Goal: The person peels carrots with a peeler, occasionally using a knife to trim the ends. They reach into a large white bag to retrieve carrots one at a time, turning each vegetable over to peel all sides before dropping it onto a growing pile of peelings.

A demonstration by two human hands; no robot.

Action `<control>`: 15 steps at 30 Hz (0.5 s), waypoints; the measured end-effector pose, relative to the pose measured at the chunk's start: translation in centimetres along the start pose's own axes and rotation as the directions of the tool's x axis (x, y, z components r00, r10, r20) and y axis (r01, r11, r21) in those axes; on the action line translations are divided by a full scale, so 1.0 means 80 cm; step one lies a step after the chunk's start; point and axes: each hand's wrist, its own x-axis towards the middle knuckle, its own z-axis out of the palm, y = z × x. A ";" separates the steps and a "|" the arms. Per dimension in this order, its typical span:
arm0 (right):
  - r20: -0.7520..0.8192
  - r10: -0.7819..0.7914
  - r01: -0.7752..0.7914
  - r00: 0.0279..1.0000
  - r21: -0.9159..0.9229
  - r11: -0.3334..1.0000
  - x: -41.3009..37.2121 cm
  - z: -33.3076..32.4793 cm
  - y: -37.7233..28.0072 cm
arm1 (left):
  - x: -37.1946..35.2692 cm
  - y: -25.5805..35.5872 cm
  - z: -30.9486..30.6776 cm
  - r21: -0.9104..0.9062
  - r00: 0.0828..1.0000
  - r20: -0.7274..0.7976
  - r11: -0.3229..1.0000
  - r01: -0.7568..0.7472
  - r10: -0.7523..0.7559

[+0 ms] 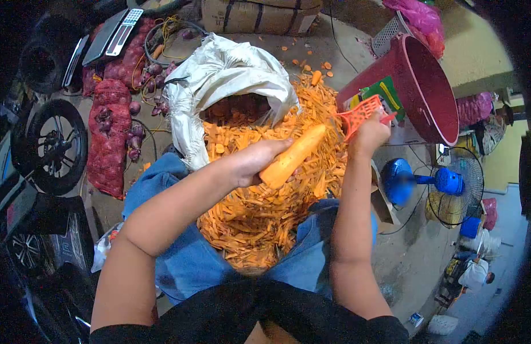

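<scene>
My left hand is closed around the thick lower end of a large orange carrot, whose narrow end tilts up and to the right. The carrot's surface looks bare and smooth. In my right hand is a red-orange plastic peeler with a slotted, wide head. A gap separates the peeler from the carrot. Below both hands, a large heap of carrot peelings spreads between my knees. The white woven sack gapes at the far side of this heap, with dark red contents inside.
A large red bucket leans at the right, close to my right hand. Beyond it stands a blue fan. Red net bags of onions, a scale and a wheel are at the left. A cardboard box lies behind the sack.
</scene>
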 end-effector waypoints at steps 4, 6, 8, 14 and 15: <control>0.298 -0.185 0.090 0.936 0.305 0.948 -0.049 0.007 -0.032 | 0.010 0.002 -0.017 -0.136 1.000 0.002 0.990 -0.025 0.025; 0.457 -0.227 0.173 0.860 0.157 0.972 -0.095 0.008 -0.055 | 0.009 0.002 -0.013 -0.169 0.998 0.001 0.984 -0.056 0.057; 0.487 -0.345 0.356 0.802 0.073 0.932 -0.130 0.009 -0.067 | 0.009 0.005 -0.008 -0.225 0.993 0.001 0.967 -0.117 0.121; 0.201 -0.378 0.373 0.904 0.063 0.926 -0.039 0.012 -0.017 | -0.010 0.007 0.000 0.001 0.995 0.091 0.999 -0.040 0.040; 0.138 -0.227 0.236 0.964 -0.051 0.971 -0.010 0.005 0.000 | -0.014 0.008 0.002 0.079 0.993 0.121 0.997 -0.011 0.001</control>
